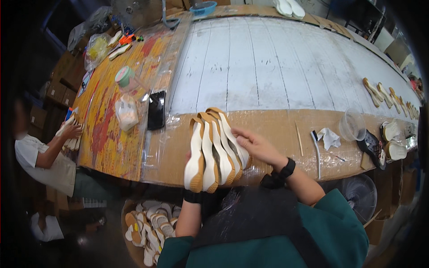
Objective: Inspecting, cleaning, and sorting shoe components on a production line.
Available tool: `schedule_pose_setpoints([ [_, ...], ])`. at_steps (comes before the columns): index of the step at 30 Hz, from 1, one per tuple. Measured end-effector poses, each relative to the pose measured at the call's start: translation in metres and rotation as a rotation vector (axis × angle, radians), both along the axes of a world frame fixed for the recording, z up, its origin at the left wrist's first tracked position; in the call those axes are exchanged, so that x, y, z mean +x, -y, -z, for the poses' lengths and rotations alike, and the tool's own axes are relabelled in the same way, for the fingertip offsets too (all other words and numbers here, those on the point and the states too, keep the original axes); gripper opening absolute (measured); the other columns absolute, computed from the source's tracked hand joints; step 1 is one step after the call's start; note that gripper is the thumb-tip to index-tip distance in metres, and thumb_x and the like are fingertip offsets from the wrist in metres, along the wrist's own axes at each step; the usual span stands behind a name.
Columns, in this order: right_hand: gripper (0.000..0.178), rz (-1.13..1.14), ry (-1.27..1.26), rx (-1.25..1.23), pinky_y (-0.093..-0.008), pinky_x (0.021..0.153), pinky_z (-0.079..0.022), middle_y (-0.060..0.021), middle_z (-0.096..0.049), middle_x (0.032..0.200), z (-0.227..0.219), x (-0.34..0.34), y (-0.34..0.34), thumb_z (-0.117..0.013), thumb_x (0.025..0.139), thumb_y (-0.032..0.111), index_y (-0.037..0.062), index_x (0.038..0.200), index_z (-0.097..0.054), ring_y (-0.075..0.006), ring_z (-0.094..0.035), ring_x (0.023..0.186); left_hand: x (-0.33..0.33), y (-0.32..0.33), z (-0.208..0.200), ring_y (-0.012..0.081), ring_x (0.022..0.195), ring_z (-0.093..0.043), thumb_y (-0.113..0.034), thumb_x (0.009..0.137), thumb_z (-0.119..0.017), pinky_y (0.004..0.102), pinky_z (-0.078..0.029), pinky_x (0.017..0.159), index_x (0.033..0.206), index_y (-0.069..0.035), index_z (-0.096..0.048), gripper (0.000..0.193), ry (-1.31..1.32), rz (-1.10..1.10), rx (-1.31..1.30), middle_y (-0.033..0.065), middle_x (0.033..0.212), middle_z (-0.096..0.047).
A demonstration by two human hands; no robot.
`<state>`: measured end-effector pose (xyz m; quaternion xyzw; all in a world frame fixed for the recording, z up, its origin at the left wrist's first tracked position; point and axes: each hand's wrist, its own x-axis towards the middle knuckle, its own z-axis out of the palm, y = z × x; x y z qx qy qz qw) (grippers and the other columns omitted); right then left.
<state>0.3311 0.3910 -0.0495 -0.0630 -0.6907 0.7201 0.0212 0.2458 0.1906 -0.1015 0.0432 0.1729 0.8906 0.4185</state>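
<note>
Several white shoe soles [210, 152] with tan, ridged undersides stand side by side in a fanned row above the cardboard front of the table. My left hand [188, 154] is mostly hidden under and behind them and supports the bunch from the left; a black band circles that wrist. At the right end of the row, my right hand [255, 145] has its fingers closed at the edge of the last sole, thumb on the near side. Its fingertips are partly hidden by the sole.
A phone [156, 110], a bag [126, 112] and a green-lidded jar [125, 77] lie left. A brush [316, 154], crumpled tissue [330, 139] and plastic tub [352, 125] lie right. More soles [375, 92] stand far right. A box of soles [149, 228] sits below; a co-worker [47, 154] handles soles at left.
</note>
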Motion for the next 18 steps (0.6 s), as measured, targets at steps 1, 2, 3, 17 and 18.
schedule_pose_setpoints([
  [1,0.04,0.012,-0.022,-0.114,-0.0281,0.094,-0.035,-0.0096,-0.05,0.117,0.002,0.0,-0.003,-0.045,0.091,0.021,-0.0033,0.122,-0.042,-0.0159,-0.046,0.109,0.006,0.006,0.006,0.0313,0.11,-0.047,-0.05,0.087,-0.037,0.0433,-0.036,0.096,0.129,-0.004,-0.034,0.063,0.011,-0.005,-0.013,0.0163,0.125,-0.044],
  [2,0.04,0.008,-0.011,-0.126,-0.0281,0.094,-0.035,-0.0096,-0.05,0.117,0.004,0.0,-0.004,-0.045,0.091,0.021,-0.0033,0.122,-0.042,-0.0159,-0.046,0.109,0.015,0.002,-0.001,0.029,0.112,-0.045,-0.042,0.089,-0.037,0.041,-0.036,0.097,0.13,-0.004,-0.031,0.056,0.024,-0.004,0.054,0.0154,0.127,-0.041],
  [3,0.038,0.022,0.017,-0.205,-0.0275,0.092,-0.036,-0.0083,-0.052,0.115,0.004,0.001,-0.005,-0.046,0.09,0.02,-0.0026,0.12,-0.044,-0.0144,-0.047,0.107,0.024,-0.002,-0.009,0.0267,0.114,-0.042,-0.035,0.091,-0.036,0.0386,-0.035,0.097,0.132,-0.005,-0.028,0.051,0.037,-0.002,0.122,0.0145,0.129,-0.038],
  [17,0.048,-0.219,-0.176,-0.394,-0.0326,0.102,-0.027,-0.0113,-0.037,0.132,-0.01,0.032,-0.013,-0.056,0.082,0.013,0.0008,0.126,-0.039,-0.0193,-0.032,0.124,0.04,0.014,0.023,0.0276,0.108,-0.049,-0.04,0.087,-0.045,0.0395,-0.039,0.095,0.13,-0.006,-0.032,0.057,0.012,0.088,0.122,0.0146,0.123,-0.045],
  [18,0.048,-0.226,-0.173,-0.4,-0.0326,0.102,-0.027,-0.0113,-0.037,0.132,-0.015,0.035,-0.013,-0.056,0.082,0.013,0.0008,0.126,-0.039,-0.0193,-0.032,0.124,0.043,0.013,0.02,0.0278,0.107,-0.049,-0.041,0.087,-0.046,0.0397,-0.039,0.094,0.13,-0.006,-0.032,0.057,0.011,0.108,0.153,0.0148,0.123,-0.046],
])
